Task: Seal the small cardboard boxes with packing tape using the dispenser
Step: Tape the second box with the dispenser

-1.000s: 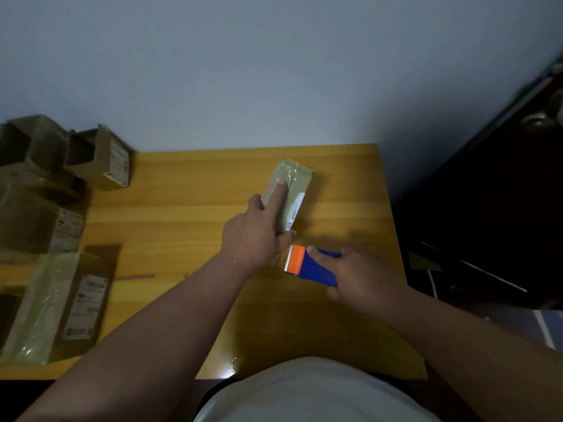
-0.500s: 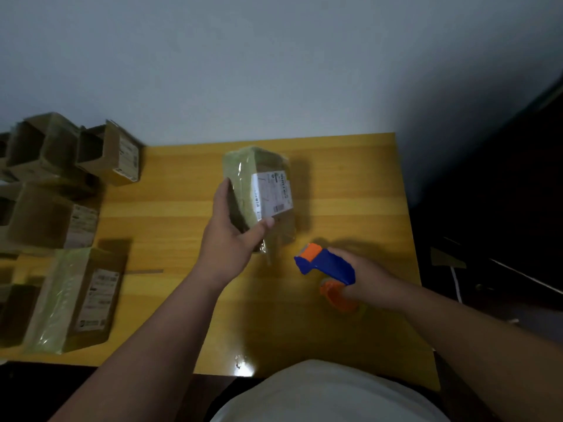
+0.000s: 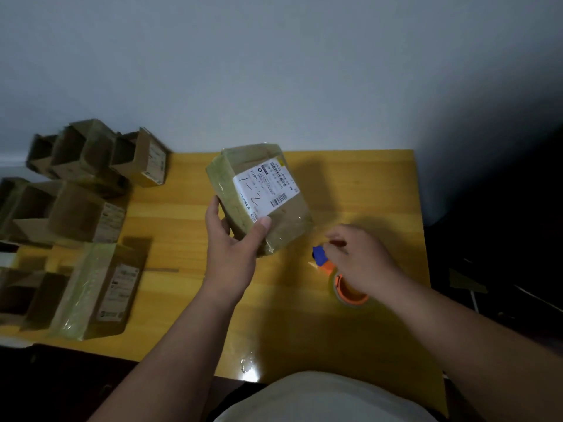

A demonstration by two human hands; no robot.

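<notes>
Yellow wood makes up the surface, whose near edge runs just past a pale shirt at the bottom of the view. Over its right half the right hand grips the tape dispenser, fingers curled around its blue handle, with the orange hub and clear tape roll showing below the palm; whether the roll touches the surface cannot be told. Just left of it the left hand holds a small taped cardboard box lifted and tilted, thumb pressed on the face that carries a white shipping label, fingers behind the far side. Further left, at the surface's edge, lies a tape-wrapped box with its own label. Beyond it, against the grey wall, several open cardboard boxes cluster together, flaps up.
</notes>
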